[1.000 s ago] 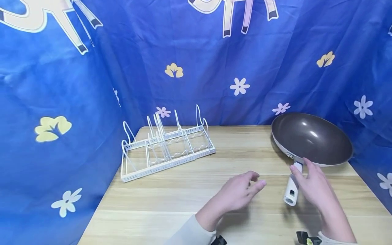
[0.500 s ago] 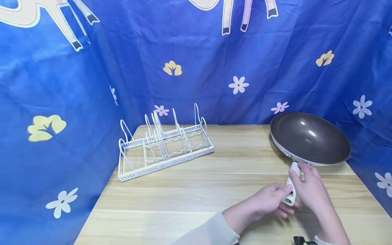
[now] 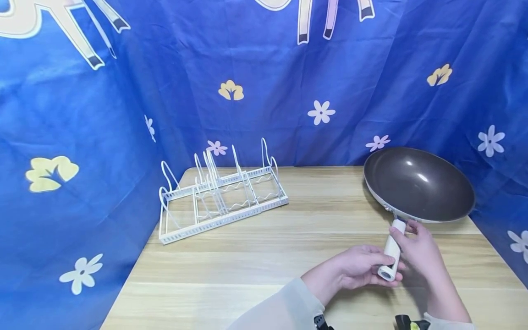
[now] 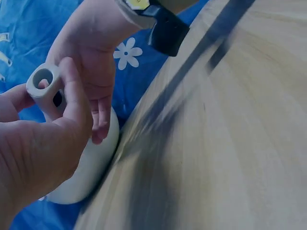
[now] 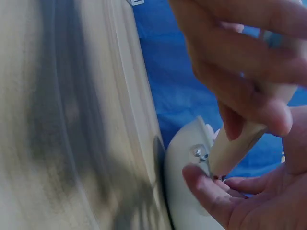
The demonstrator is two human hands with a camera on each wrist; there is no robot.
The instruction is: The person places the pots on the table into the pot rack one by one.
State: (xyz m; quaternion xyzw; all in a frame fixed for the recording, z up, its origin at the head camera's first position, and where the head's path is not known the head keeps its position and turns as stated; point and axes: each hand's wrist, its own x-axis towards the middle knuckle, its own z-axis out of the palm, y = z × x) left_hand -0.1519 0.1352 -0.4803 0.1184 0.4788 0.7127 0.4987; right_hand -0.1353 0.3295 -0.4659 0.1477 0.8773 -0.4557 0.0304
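Wooden tabletop [image 3: 255, 256] against blue floral cloth: both hands, left hand [image 3: 354, 270] and right hand [image 3: 420, 252], curl around the frying pan [image 3: 418, 183] handle [image 3: 391, 254]; white rack [image 3: 218, 197] stands well apart.

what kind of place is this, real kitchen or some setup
Likely a staged setup, not a kitchen: a wooden table is walled in by a blue flowered cloth. On it stands a white wire rack, while the left hand and right hand grip a frying pan by its handle.
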